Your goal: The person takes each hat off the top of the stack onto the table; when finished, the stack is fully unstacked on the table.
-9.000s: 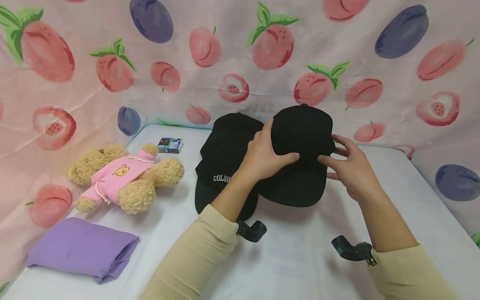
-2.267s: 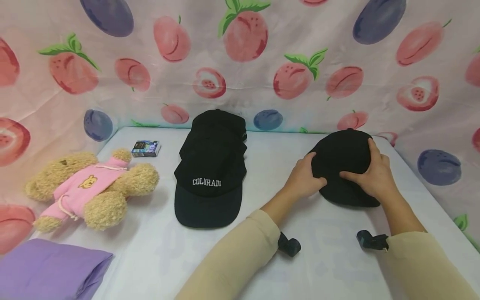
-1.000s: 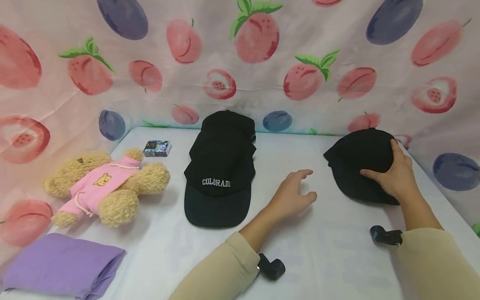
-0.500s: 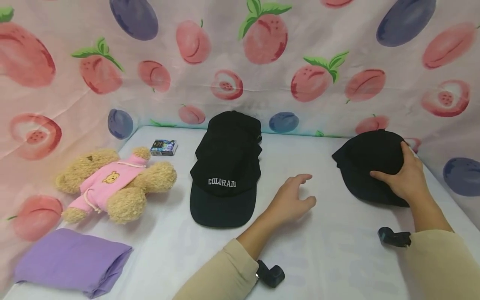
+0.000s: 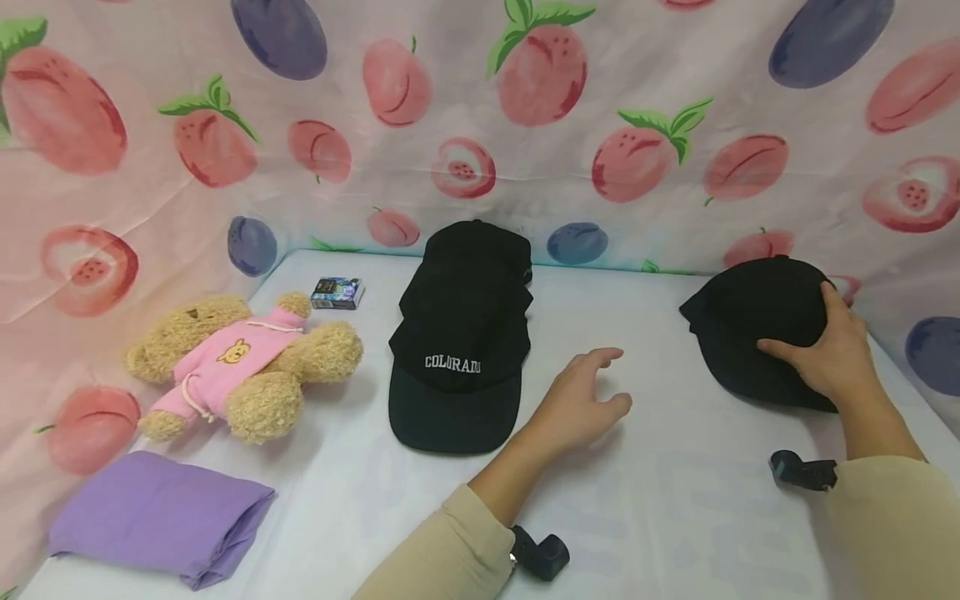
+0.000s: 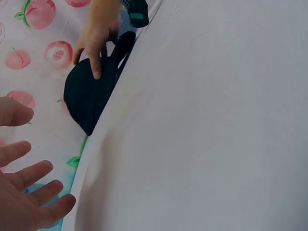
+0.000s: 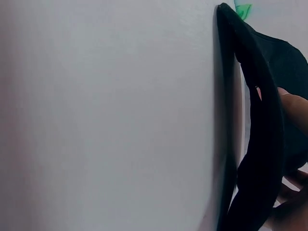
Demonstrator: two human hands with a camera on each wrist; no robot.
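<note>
At the right of the head view, my right hand [image 5: 832, 358] grips a plain black baseball cap [image 5: 757, 325] by its crown, thumb on the front and fingers behind. In the right wrist view, the same cap [image 7: 262, 139] stands edge-on with its brim close to the table, and a thumb [image 7: 294, 108] presses on it. My left hand [image 5: 581, 404] hovers over the table with fingers spread, holding nothing. Left of it lies a row of overlapping black caps [image 5: 457, 333], the front one lettered COLORADO. The left wrist view shows the left hand [image 6: 24, 192] apart from the gripped cap [image 6: 84, 91].
A teddy bear [image 5: 240, 358] in a pink top lies on the left of the white table [image 5: 675, 517]. Behind it sits a small patterned box [image 5: 337, 293]. A folded purple cloth [image 5: 157, 517] is at the front left. A fruit-print curtain [image 5: 525, 183] hangs behind.
Earlier, both hands held the cap beside the row, then farther right. The left hand has since let go and drawn left; the right hand keeps its grip. Lately only the view shifts slightly.
</note>
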